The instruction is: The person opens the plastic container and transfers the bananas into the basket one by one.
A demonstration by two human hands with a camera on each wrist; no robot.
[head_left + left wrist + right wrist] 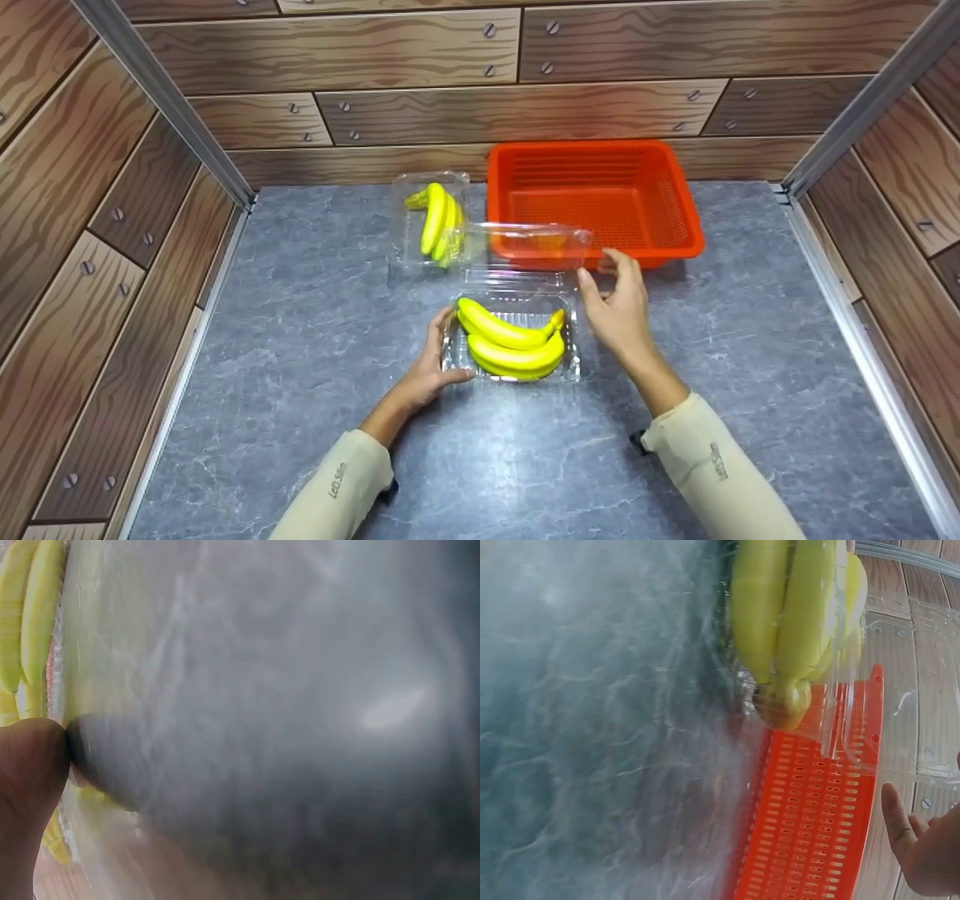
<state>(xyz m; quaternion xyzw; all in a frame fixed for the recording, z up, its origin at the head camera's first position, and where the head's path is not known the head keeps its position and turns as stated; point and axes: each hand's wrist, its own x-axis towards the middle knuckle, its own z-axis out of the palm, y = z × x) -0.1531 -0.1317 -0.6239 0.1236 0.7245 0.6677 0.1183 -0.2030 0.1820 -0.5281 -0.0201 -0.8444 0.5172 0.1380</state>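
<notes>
In front of me lies a clear plastic clamshell container (575, 365) with yellow bananas (517, 354) in its base. Its hinged lid (525, 238) stands raised at the back, overlapping the front of the red basket in the head view. My left hand (431, 367) grips the left side of the base, thumb over the front left corner and fingers along the side. Beside the lid's right edge is my right hand (622, 307), its thumb and fingers spread apart with nothing between them. The right wrist view shows its thumb just short of the lid (900, 690).
Behind the lid sits a red perforated basket (589, 145), against the back wall. To its left, a second clear container (406, 232) holds more bananas (435, 217). Wood-patterned panels (420, 52) enclose the grey marbled tabletop (300, 300) on three sides.
</notes>
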